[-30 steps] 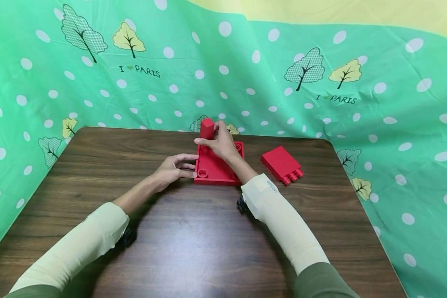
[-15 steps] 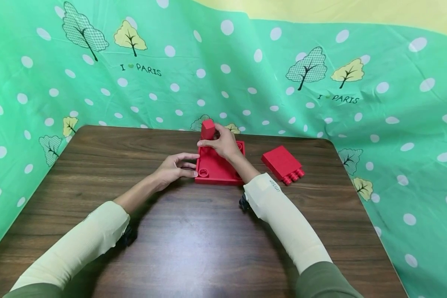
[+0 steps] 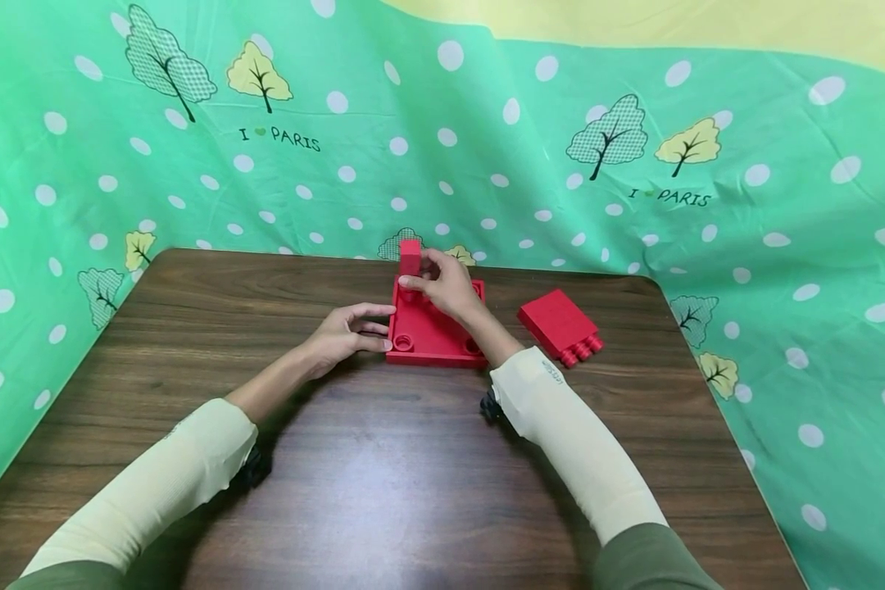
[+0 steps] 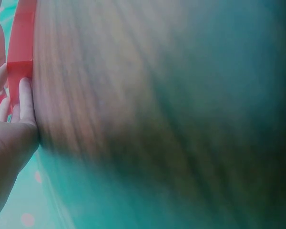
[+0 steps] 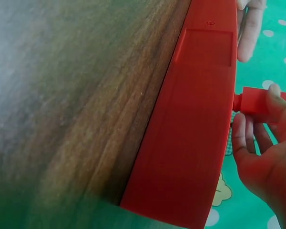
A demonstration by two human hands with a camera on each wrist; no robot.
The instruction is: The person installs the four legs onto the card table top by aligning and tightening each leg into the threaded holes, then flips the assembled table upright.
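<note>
In the head view a shallow red tray-like panel (image 3: pixel 442 332) lies on the table, with raised rims and round sockets at its corners. My right hand (image 3: pixel 448 283) pinches a square red post (image 3: pixel 410 258) between thumb and fingers. The post stands upright over the far left corner; its lower end is partly hidden. In the right wrist view, the post's narrower round end (image 5: pixel 238 101) meets the panel's rim line; how deep it sits I cannot tell. My left hand (image 3: pixel 342 336) rests its extended fingers against the panel's left side, also visible in the left wrist view.
Right of the panel lies a flat red block (image 3: pixel 556 321) with several round knobs along its near right end. The dark wooden table (image 3: pixel 383 475) reaches back to a green dotted curtain (image 3: pixel 442 156).
The right hand stays at the far left corner and has turned slightly. The post has gone from angled to nearly square to the view. The left hand keeps its place.
</note>
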